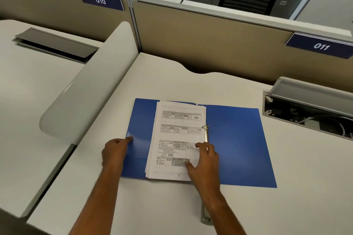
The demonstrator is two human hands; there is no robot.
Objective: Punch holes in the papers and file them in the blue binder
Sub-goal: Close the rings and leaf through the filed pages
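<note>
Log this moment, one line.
blue binder open | papers inside | left hand at cover edge | right hand presses papers

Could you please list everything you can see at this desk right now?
Desk: one, white, before the beige partition.
Binder: one, blue, open on the desk.
Papers: one stack, white, on the binder's left half.
Binder ring: one, metal, at the spine beside the papers.
Metal object: one, grey, near desk edge, partly hidden.
Number signs: two, blue, on the partition.
Cable tray: one, grey, lid raised, right of the binder.
Left hand: one, at the binder's left edge.
Right hand: one, fingers spread on the papers.
</note>
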